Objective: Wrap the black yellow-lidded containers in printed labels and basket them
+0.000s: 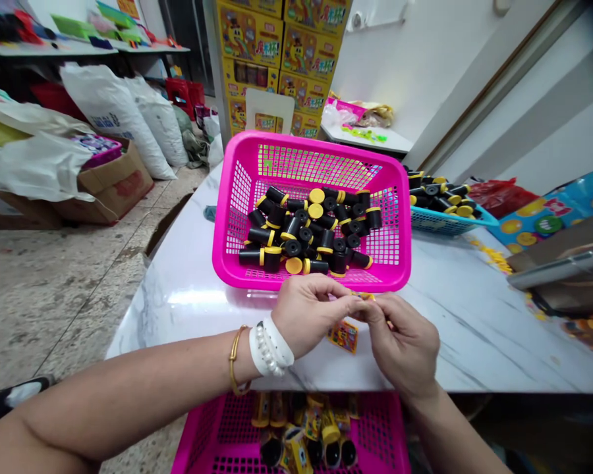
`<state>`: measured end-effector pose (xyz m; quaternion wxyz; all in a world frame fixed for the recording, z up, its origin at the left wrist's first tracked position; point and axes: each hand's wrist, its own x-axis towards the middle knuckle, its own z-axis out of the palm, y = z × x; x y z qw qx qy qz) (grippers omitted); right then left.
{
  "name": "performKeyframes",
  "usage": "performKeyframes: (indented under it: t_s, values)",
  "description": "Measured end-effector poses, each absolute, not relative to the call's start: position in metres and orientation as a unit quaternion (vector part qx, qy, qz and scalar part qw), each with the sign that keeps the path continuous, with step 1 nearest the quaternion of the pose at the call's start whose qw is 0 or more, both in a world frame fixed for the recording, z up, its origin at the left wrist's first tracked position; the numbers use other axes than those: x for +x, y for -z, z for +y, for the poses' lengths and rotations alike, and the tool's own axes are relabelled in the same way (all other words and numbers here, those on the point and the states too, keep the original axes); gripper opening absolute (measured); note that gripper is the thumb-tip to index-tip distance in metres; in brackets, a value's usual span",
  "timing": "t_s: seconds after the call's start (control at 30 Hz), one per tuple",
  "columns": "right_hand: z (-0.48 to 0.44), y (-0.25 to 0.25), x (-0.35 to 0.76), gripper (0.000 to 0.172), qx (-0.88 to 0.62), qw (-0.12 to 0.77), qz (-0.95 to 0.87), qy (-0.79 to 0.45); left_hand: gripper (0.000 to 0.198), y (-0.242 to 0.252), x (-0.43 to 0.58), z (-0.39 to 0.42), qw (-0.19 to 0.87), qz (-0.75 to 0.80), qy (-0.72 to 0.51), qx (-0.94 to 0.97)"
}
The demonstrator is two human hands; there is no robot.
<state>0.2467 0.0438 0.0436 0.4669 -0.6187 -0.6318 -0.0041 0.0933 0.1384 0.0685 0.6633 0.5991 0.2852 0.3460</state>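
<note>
My left hand [309, 313] and my right hand [408, 342] meet over the table in front of the upper pink basket. Their fingertips pinch a small yellow-orange printed label [368, 296], mostly covered by the fingers. Below them, an orange printed label [344, 336] lies on the marbled tabletop [202, 336]. The pink basket [312, 284] just beyond my hands holds many black canisters [291, 227] with yellow lids. Bracelets and a white band are on my left wrist.
Under the table's near edge, a second pink basket [197, 434] holds canisters with yellow printed wraps [296, 447]. At right stands a blue basket [439, 222] of black canisters. Yellow printed boxes [252, 39] are stacked behind. White sacks [109, 108] and a cardboard box [113, 184] stand on the floor at left.
</note>
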Motion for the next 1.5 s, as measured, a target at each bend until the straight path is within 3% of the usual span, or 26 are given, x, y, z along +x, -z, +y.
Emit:
performKeyframes:
  t_s: [0.1,0.13,0.23,0.33,0.4,0.5,0.53,0.67,0.77,0.97,1.33,1.5]
  values:
    - [0.068,-0.061,0.275,0.027,-0.636,0.400,-0.660,-0.010,0.016,-0.073,0.094,0.146,0.717,0.306,-0.305,0.548]
    - [0.080,-0.068,0.285,0.022,-0.655,0.358,-0.666,0.022,0.015,-0.075,0.094,0.149,0.726,0.312,-0.298,0.535]
    - [0.120,-0.082,0.307,0.022,-0.743,0.049,-0.663,0.072,0.016,-0.078,0.094,0.157,0.750,0.326,-0.289,0.498]
    - [0.149,-0.087,0.312,0.010,-0.753,-0.049,-0.655,0.039,0.014,-0.080,0.093,0.165,0.774,0.336,-0.285,0.456]
    - [0.154,-0.090,0.310,0.007,-0.745,-0.048,-0.665,0.030,0.007,-0.082,0.093,0.168,0.790,0.331,-0.286,0.430]
    - [0.138,-0.095,0.313,0.018,-0.732,-0.010,-0.681,0.024,0.008,-0.084,0.093,0.171,0.808,0.327,-0.295,0.391]
    - [0.129,-0.097,0.315,0.021,-0.726,0.035,-0.687,0.008,0.011,-0.085,0.093,0.171,0.813,0.327,-0.297,0.380]
    - [0.087,-0.096,0.319,0.030,-0.605,0.407,-0.643,-0.235,0.020,-0.087,0.093,0.172,0.821,0.330,-0.296,0.359]
    - [0.071,-0.092,0.308,0.031,-0.523,0.515,-0.585,-0.345,0.020,-0.088,0.094,0.171,0.826,0.332,-0.292,0.350]
    - [0.076,-0.087,0.286,0.033,-0.522,0.501,-0.593,-0.354,0.020,-0.089,0.093,0.169,0.842,0.306,-0.283,0.344]
    - [0.069,-0.091,0.274,0.041,-0.583,0.414,-0.693,-0.091,0.016,-0.083,0.093,0.168,0.839,0.289,-0.280,0.366]
    - [0.068,-0.092,0.266,0.033,-0.581,0.395,-0.711,0.019,0.012,-0.082,0.093,0.169,0.827,0.297,-0.295,0.375]
